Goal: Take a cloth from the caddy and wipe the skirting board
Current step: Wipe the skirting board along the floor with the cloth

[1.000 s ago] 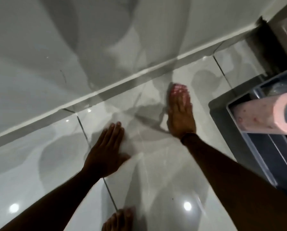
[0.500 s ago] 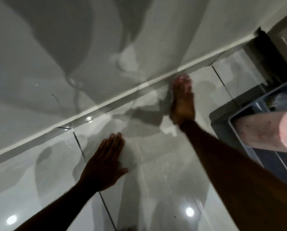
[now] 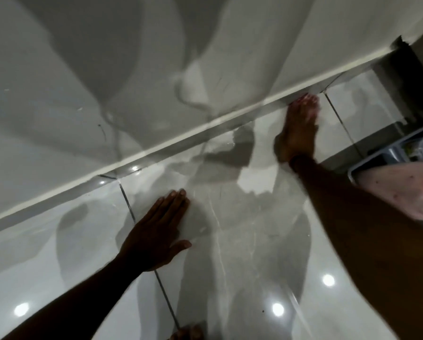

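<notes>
Left hand [image 3: 156, 234] lies open, flat on the floor [image 3: 242, 253] as a brace; right hand [image 3: 298, 128] presses a barely visible pinkish cloth [image 3: 308, 100] against the skirting board [image 3: 181, 146], its grip unclear; caddy [image 3: 387, 153] sits nearby, right.

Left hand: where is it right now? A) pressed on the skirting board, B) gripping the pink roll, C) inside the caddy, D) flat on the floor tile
D: the left hand lies palm-down with fingers spread on the glossy floor, well short of the skirting board, while the right hand reaches up to it.
</notes>
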The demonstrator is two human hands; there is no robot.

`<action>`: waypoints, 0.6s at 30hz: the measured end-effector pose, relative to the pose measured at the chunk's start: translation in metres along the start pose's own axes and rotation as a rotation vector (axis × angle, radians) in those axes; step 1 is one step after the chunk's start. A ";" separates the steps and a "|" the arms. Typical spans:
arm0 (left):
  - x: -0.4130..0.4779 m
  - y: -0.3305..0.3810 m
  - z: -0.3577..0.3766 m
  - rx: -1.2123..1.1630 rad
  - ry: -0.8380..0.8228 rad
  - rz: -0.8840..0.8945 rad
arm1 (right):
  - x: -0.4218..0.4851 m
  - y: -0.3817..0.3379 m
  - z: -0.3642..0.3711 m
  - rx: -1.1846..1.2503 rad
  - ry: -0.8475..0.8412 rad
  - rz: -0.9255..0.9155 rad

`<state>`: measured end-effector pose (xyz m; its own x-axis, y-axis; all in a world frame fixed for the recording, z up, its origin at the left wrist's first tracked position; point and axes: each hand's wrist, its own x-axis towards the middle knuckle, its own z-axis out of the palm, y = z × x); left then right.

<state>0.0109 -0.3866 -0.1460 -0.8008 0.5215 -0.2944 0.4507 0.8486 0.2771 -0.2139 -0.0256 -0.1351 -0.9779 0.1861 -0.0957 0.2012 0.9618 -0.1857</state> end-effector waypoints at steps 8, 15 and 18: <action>-0.040 0.000 -0.003 0.003 -0.027 -0.059 | -0.167 -0.132 0.048 0.155 -0.086 -0.713; -0.054 0.003 -0.003 0.027 -0.077 -0.084 | -0.103 -0.058 0.032 0.195 -0.060 -0.199; -0.054 0.003 -0.003 0.019 -0.068 -0.091 | -0.107 -0.072 0.025 0.225 -0.053 -0.174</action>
<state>0.0540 -0.4127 -0.1263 -0.8105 0.4466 -0.3790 0.3853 0.8938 0.2294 -0.1223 -0.1195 -0.1361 -0.9956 0.0060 -0.0935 0.0445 0.9086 -0.4154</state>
